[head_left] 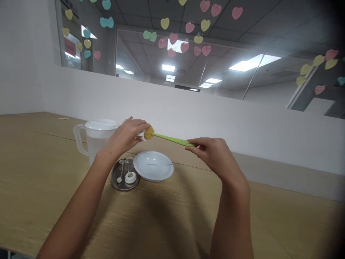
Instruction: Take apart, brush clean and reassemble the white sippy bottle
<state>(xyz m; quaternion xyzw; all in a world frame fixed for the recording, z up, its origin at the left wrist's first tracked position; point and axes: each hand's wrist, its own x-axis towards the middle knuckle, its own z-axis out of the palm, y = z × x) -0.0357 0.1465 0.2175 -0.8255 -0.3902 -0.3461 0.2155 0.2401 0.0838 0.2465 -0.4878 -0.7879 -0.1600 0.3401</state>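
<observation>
My left hand (125, 135) is closed around a small whitish bottle (140, 135), held on its side above the table. My right hand (212, 153) pinches the end of a green-handled brush (172, 139). The brush's yellow sponge head (149, 132) sits at the bottle's mouth, partly hidden by my left fingers. Below the hands lie a white plate (153, 166) and a small round metal tray (118, 178) holding a white ring cap (130, 177), a clear nipple and a thin straw piece.
A translucent plastic jug (93, 140) with a handle stands on the wooden table (40, 172) behind my left hand. A white partition wall (215, 115) runs along the table's far edge. Glass above carries heart stickers.
</observation>
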